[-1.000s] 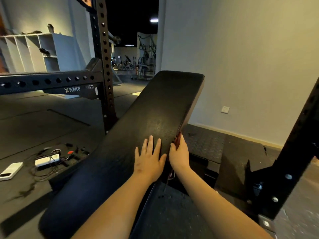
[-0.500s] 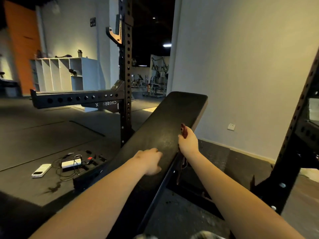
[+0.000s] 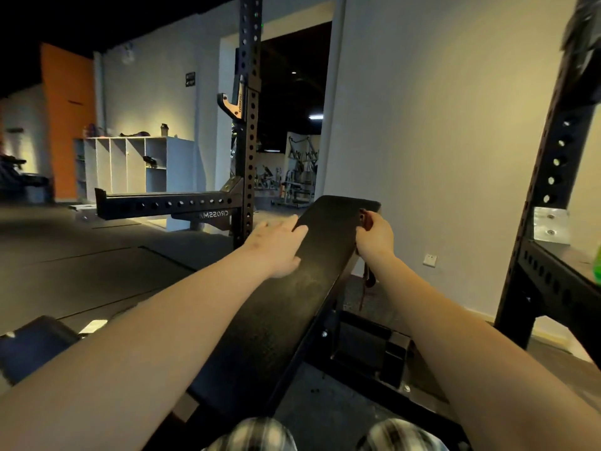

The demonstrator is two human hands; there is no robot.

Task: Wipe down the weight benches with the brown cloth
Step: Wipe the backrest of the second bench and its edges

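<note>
A black inclined weight bench (image 3: 312,281) rises away from me in the middle of the view. My right hand (image 3: 374,236) grips the brown cloth (image 3: 367,222) against the bench's right edge near the top; a strip of the cloth hangs below my wrist (image 3: 369,281). My left hand (image 3: 276,242) lies on the left edge of the pad, fingers wrapped over it, holding nothing else.
A black rack upright (image 3: 248,125) with a horizontal safety arm (image 3: 162,205) stands left of the bench. Another rack post (image 3: 553,177) stands at right. White cubby shelves (image 3: 130,164) line the far wall. The bench's frame (image 3: 367,349) sits on rubber flooring below.
Both hands have slid up the bench pad toward its top end, the right one carrying the cloth along the right edge. My view has lifted and the left hand shifted to the left edge.
</note>
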